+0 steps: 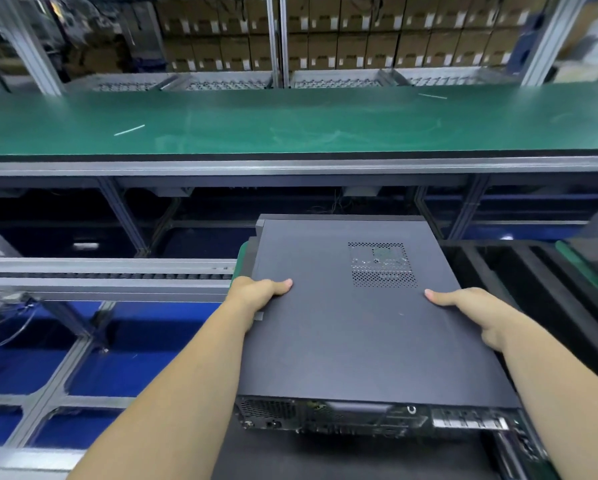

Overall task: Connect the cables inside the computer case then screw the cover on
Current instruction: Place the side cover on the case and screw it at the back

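Two bare hands grip one dark grey computer case (pixel 359 323), which lies flat with its cover (pixel 325 341) on top and its rear port panel (pixel 377 419) facing the wearer. Left hand (pixel 256 292): thumb lies along the cover's top, fingers wrapped down over the left edge, out of sight. Right hand (pixel 477 310): thumb on the cover's top, fingers curled over the right edge. One perforated vent patch (pixel 382 265) sits in the cover towards the far right. The case sits at the near edge of the workstation, beside black foam dividers (pixel 532 289) on the right. One green conveyor belt (pixel 290 123) runs across beyond it; stacked cardboard boxes (pixel 359 32) fill the shelving behind.
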Demonstrator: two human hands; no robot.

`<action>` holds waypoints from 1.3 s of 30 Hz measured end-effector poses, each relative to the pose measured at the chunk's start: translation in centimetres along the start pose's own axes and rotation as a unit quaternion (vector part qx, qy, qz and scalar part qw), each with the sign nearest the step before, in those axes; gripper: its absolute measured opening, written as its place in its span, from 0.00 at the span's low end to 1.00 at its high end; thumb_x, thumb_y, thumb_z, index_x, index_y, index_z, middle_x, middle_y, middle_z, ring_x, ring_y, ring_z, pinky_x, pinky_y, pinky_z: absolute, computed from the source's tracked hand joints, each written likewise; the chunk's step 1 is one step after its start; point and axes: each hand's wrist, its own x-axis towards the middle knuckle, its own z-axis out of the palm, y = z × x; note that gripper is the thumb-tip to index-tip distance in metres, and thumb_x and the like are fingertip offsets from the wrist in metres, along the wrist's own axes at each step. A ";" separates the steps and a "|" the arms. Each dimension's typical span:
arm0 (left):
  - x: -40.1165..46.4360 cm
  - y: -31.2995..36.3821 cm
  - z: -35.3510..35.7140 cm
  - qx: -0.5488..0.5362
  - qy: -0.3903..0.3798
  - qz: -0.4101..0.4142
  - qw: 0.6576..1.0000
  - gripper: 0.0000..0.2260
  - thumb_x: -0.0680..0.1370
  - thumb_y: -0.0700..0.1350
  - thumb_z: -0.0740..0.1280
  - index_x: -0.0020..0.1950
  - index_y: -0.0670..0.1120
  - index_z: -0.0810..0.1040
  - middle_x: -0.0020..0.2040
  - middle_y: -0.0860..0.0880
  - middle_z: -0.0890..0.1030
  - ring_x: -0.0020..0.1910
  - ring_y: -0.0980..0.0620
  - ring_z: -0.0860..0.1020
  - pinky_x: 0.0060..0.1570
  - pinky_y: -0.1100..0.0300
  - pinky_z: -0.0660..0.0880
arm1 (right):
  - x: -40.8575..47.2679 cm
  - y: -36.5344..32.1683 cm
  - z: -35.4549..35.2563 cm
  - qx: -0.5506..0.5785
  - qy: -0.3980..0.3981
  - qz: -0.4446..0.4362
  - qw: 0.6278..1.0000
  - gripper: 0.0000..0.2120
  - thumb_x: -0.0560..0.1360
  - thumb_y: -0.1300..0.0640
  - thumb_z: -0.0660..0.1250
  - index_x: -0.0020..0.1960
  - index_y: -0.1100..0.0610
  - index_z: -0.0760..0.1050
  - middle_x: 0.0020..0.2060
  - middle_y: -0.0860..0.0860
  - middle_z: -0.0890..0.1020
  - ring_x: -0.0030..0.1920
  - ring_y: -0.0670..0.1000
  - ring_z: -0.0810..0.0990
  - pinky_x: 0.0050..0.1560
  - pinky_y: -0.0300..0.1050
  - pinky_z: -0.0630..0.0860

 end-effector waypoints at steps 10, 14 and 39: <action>-1.6 -0.2 0.9 0.138 0.082 0.107 0.981 0.30 0.68 0.64 0.72 0.62 0.47 0.74 0.57 0.49 0.81 0.54 0.44 0.80 0.56 0.48 0.77 | -1.0 0.2 1.9 -0.076 0.156 -0.095 0.980 0.28 0.69 0.37 0.76 0.57 0.59 0.80 0.47 0.54 0.86 0.46 0.59 0.85 0.50 0.53 0.81; -4.5 -2.3 3.7 0.455 0.165 0.225 0.845 0.31 0.81 0.63 0.49 0.81 0.50 0.52 0.80 0.42 0.55 0.77 0.40 0.57 0.72 0.44 0.59 | -3.0 1.1 5.1 -0.401 0.259 -0.132 0.869 0.35 0.80 0.34 0.49 0.80 0.54 0.55 0.77 0.60 0.63 0.74 0.63 0.65 0.68 0.61 0.66; -7.3 -3.2 7.7 0.477 0.182 0.364 0.779 0.20 0.81 0.56 0.55 0.66 0.49 0.74 0.68 0.47 0.74 0.67 0.44 0.69 0.66 0.48 0.66 | -9.1 8.9 8.8 -0.379 0.254 -0.412 0.789 0.20 0.83 0.48 0.56 0.68 0.52 0.77 0.73 0.53 0.73 0.75 0.55 0.68 0.78 0.62 0.54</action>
